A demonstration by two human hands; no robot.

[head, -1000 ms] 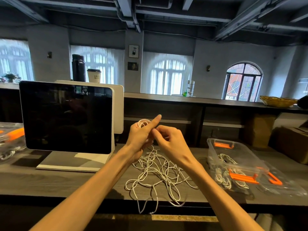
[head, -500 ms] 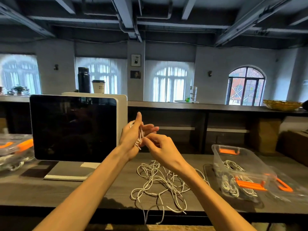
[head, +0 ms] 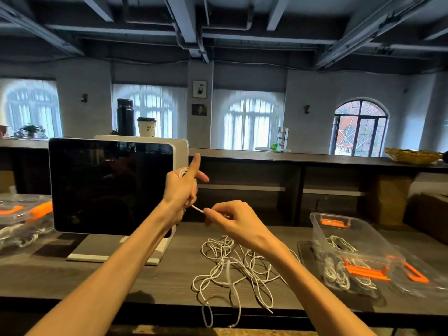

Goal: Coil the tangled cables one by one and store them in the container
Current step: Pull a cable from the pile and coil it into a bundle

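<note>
Where the left hand (head: 180, 190) curls in front of the dark flat screen on a white stand (head: 111, 185), most of the small white coiled cable (head: 182, 171) it grips is hidden behind the palm; only a loop shows at the top beside the raised thumb. How many turns the coil has cannot be told. A short straight end of that cable runs from under the left hand to the right hand (head: 232, 221), whose thumb and forefinger pinch it, the other fingers curled loosely. Both hands are raised above the dark wooden worktop (head: 72, 275), near each other but not touching. Below them the tangled heap of white cables (head: 237, 265) lies on the worktop, two ends hanging over its front edge. The clear plastic container with orange handles (head: 339, 229), to the right, holds white coils, blurred through its wall.
</note>
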